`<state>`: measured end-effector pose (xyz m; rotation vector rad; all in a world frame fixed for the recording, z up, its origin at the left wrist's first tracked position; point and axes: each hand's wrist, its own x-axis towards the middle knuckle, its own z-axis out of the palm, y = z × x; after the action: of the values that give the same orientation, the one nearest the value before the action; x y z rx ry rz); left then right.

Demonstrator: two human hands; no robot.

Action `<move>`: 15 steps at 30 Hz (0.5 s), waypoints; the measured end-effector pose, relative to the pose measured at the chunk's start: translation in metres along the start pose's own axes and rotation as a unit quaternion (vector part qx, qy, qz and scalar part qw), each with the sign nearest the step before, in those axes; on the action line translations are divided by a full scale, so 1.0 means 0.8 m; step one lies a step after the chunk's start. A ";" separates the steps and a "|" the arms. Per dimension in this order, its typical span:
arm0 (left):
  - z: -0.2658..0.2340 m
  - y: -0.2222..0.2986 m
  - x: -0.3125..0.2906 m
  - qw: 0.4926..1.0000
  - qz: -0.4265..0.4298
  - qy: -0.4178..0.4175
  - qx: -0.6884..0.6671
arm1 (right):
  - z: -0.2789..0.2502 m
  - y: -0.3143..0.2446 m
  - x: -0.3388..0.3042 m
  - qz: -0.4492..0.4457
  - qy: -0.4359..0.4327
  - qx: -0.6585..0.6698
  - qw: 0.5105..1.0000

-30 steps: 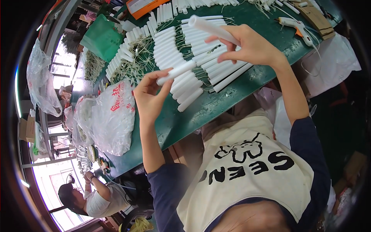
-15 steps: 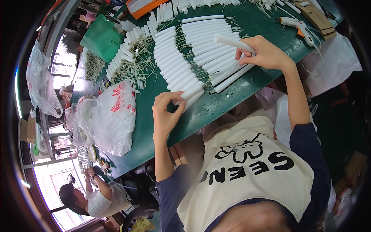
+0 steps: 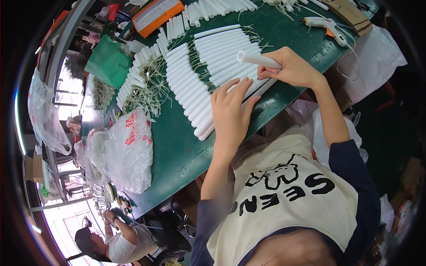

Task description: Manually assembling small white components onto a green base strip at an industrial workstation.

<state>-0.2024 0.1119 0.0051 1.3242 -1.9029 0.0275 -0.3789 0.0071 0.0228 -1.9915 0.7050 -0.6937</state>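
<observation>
Nearby, tubes [image 3: 222, 49] between bag [image 3: 131, 155] and glue gun [image 3: 323, 24]

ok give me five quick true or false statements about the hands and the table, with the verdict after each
1. The right hand holds a hollow white tube. True.
2. The left hand holds the glue gun. False: the glue gun lies on the table, apart from both hands.
3. Many more white tubes lie side by side in rows. True.
4. The green plastic bag is right of those rows. False: it is to their left.
5. A clear plastic bag with red print lies left of the left hand. True.
</observation>
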 end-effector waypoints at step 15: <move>0.007 -0.012 0.011 0.973 -0.137 0.176 -0.054 | -0.040 0.001 -0.047 0.051 0.158 -0.135 0.977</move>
<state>-0.1992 0.0984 0.0030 1.3937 -1.3978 0.0171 -0.4271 0.0155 0.0291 -2.0914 1.1350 -0.9034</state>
